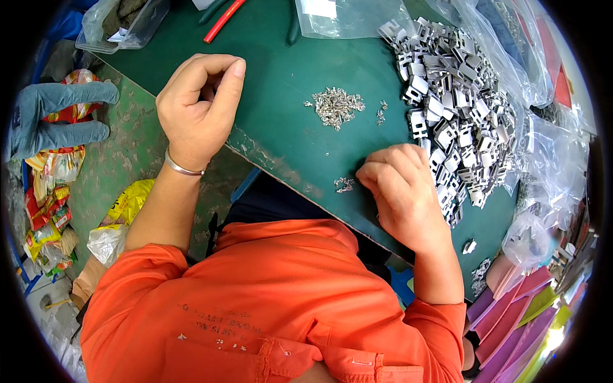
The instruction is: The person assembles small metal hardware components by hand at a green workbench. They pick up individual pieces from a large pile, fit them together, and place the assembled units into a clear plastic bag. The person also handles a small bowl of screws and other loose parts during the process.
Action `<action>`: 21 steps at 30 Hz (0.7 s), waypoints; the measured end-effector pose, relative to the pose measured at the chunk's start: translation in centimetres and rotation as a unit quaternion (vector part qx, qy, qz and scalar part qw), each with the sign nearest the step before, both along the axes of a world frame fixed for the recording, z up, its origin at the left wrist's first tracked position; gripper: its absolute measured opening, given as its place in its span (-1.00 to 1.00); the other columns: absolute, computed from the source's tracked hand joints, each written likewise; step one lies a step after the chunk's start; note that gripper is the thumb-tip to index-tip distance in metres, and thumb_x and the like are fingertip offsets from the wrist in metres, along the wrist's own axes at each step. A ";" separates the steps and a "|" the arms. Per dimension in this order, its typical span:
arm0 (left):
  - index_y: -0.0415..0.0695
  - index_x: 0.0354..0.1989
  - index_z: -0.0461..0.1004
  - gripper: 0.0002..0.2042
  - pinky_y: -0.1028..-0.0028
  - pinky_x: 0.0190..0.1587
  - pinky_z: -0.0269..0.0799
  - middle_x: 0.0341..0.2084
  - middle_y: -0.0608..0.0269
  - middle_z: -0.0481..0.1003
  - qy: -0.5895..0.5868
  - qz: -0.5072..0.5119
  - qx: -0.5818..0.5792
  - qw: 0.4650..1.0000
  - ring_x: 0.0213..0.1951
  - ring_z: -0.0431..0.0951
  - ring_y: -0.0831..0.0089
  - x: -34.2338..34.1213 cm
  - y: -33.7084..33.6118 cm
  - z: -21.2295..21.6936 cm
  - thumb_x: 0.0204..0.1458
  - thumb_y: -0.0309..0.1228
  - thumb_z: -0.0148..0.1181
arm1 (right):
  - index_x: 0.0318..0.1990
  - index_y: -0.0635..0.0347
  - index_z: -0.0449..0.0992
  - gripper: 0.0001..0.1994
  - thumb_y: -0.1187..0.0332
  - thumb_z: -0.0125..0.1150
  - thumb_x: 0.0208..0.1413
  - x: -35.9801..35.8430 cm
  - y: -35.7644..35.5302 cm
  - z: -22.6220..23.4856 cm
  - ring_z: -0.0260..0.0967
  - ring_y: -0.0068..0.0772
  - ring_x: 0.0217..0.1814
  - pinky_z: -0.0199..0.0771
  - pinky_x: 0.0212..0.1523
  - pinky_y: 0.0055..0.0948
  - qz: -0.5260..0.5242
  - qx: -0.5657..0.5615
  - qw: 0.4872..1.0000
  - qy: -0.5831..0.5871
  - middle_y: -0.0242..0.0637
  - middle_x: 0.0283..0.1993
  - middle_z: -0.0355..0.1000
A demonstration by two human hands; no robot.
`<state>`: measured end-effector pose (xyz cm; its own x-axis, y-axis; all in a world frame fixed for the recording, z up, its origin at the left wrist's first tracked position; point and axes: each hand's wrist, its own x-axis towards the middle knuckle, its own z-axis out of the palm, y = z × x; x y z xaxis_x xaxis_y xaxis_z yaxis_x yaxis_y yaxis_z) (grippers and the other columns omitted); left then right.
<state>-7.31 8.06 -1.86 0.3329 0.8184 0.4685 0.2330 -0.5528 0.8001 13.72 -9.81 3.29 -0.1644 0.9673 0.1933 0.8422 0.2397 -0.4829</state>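
Note:
My left hand (201, 105) is raised over the table's left edge, its fingers curled in and the thumb laid against the forefinger; whatever it may hold is hidden. Low over the table, my right hand (405, 195) has its fingers bent and drawn together, the tips turned down and mostly out of sight. Just left of its fingertips lies a little cluster of small metal parts (344, 185). Farther off is a larger heap of the same small shiny parts (337, 108), with a few strays (382, 112) to its right. Bent metal clips (456, 108) form a big pile beyond my right hand.
The green table (274, 96) has a worn near edge. At its far side are red-handled pliers (223, 22), a clear bag (351, 19) and a plastic tub (121, 29). Plastic bags (543, 166) crowd the right. A person's legs (67, 115) and colourful packets (48, 217) are at left.

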 end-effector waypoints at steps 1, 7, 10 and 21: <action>-0.30 -0.32 0.51 -0.95 0.69 -0.42 0.26 -0.46 0.31 0.51 0.015 -0.006 -0.002 1.000 -0.47 0.38 0.70 -0.1 0.0 0.0 0.08 -0.57 0.20 | -0.33 0.23 0.48 -0.76 0.59 0.18 -0.27 0.0 -0.1 0.2 0.34 -0.25 -0.28 0.29 -0.14 -0.30 0.008 -0.014 1.000 0.024 -0.29 -0.32 0.41; -0.25 -0.45 0.53 -0.96 0.68 -0.58 0.18 -0.61 0.36 0.46 -0.038 0.013 0.026 0.999 -0.61 0.33 0.70 0.3 0.4 -0.2 -0.02 -0.57 0.27 | -0.33 0.25 0.49 -0.75 0.63 0.22 -0.28 0.1 0.7 0.5 0.35 -0.22 -0.37 0.31 -0.24 -0.31 -0.010 0.008 0.999 0.048 -0.26 -0.36 0.43; -0.25 -0.46 0.53 -0.96 0.68 -0.59 0.17 -0.61 0.35 0.46 -0.042 0.015 0.021 0.999 -0.62 0.32 0.69 0.6 0.3 -0.3 -0.03 -0.59 0.27 | -0.33 0.23 0.50 -0.75 0.56 0.22 -0.30 -0.7 1.9 0.2 0.34 -0.28 -0.32 0.29 -0.20 -0.32 0.004 0.041 0.999 -0.003 -0.32 -0.35 0.41; -0.26 -0.46 0.52 -0.97 0.65 -0.58 0.19 -0.60 0.31 0.46 -0.032 0.003 0.017 0.999 -0.62 0.33 0.66 0.5 0.1 0.6 -0.04 -0.61 0.25 | -0.27 0.21 0.49 -0.73 0.56 0.12 -0.24 1.0 3.4 -0.5 0.31 -0.18 -0.31 0.30 -0.27 -0.26 -0.095 0.078 0.985 -0.124 -0.24 -0.30 0.39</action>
